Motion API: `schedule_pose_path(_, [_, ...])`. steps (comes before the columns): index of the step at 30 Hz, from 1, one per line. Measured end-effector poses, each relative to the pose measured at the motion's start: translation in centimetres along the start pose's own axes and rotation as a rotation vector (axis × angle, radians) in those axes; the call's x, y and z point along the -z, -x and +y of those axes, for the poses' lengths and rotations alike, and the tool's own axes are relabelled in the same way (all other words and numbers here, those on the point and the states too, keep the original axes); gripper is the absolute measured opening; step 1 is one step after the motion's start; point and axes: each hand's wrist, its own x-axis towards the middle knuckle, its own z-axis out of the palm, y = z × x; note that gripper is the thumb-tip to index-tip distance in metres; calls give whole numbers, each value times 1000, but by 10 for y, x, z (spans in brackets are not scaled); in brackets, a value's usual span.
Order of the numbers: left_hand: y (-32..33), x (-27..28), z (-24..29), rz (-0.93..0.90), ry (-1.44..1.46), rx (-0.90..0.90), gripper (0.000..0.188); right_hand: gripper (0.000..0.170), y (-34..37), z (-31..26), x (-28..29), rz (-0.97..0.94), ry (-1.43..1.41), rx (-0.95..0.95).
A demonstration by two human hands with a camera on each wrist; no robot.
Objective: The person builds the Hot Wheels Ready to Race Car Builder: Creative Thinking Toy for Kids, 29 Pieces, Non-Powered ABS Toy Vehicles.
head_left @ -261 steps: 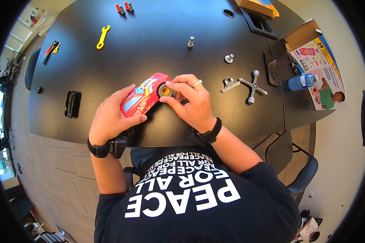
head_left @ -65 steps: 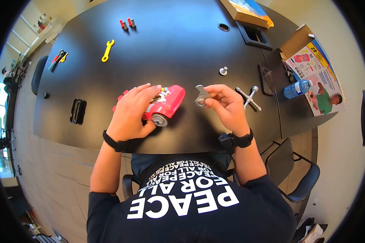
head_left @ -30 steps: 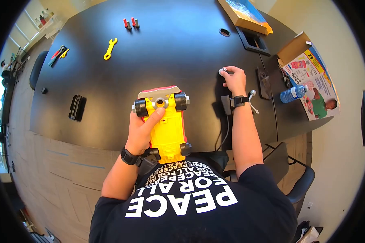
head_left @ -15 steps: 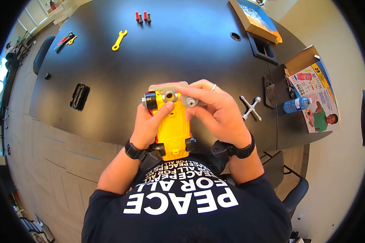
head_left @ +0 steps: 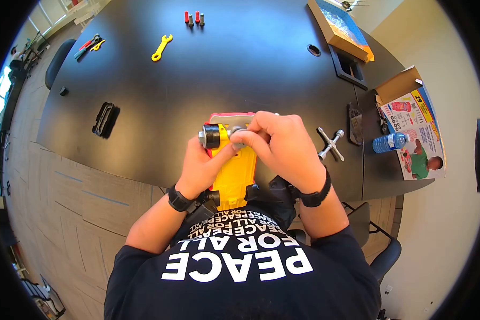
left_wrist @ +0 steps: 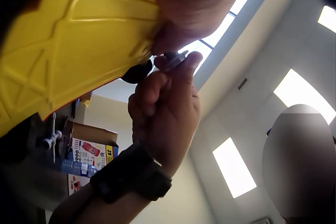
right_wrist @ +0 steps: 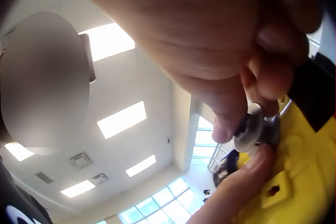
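My left hand (head_left: 200, 169) grips a toy car (head_left: 234, 176) turned over, with its yellow underside up and the red body edge showing below. Its thumb lies on the underside near a front fitting. Thumb and fingers of my right hand (head_left: 285, 146) pinch a grey flanged plug (right_wrist: 251, 129), right at the round fitting between the front wheels. One black front wheel (head_left: 212, 136) shows with a grey nut on its outside; the other is hidden behind the right hand in the head view. In the right wrist view, the left thumb (right_wrist: 244, 182) touches close to the plug.
A grey cross wrench (head_left: 332, 144) lies to the right, near a water bottle (head_left: 390, 142) and a printed box (head_left: 418, 133). Further back are a yellow wrench (head_left: 162, 48) and several red and grey pegs (head_left: 191, 19). A black case (head_left: 104, 119) lies left.
The car has gone from upright to underside up. My right hand put aside a small grey tool, picked the flanged plug off the table and brought it left to the car's front fitting.
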Motion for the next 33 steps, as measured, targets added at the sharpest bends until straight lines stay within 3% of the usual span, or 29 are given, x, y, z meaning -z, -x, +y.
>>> schedule_pose_path(3, [2, 1, -7, -7, -55, -5, 29, 36, -5, -1, -2, 124, 196, 35])
schedule_pose_path(5, [0, 2, -6, 8, 65, 64, 30, 38, -7, 3, -1, 173, 335, 41])
schedule_pose_path(7, [-1, 2, -9, 21, 120, 85, 31, 30, -7, 23, 0, 39, 91, 5])
schedule_pose_path(10, [-3, 10, -10, 67, 264, 160, 32, 23, 6, 60, 15, 297, -441, -181])
schedule_pose_path(11, [-4, 13, -10, 90, 353, 213, 32, 23, 12, 78, 30, 350, -335, -229])
schedule_pose_path(13, [-5, 24, -16, 154, 391, 176, 34, 13, 30, 113, 53, 527, 133, -274])
schedule_pose_path(15, [-6, 39, -18, 165, 387, 172, 37, 21, 68, 153, 84, 510, 414, -429])
schedule_pose_path(16, [-7, 44, -17, 188, 393, 178, 39, 21, 88, 171, 95, 513, 433, -441])
schedule_pose_path(18, [-7, 49, -13, 235, 408, 177, 41, 25, 124, 199, 107, 425, 732, -459])
schedule_pose_path(22, [-10, 55, -17, 204, 435, 173, 40, 16, 151, 227, 109, 369, 596, -658])
schedule_pose_path(31, [-9, 48, -13, 176, 502, 116, 38, 18, 138, 216, 94, 250, 595, -530])
schedule_pose_path(33, [-7, 46, -10, 191, 497, 99, 37, 19, 126, 210, 86, 364, 328, -573])
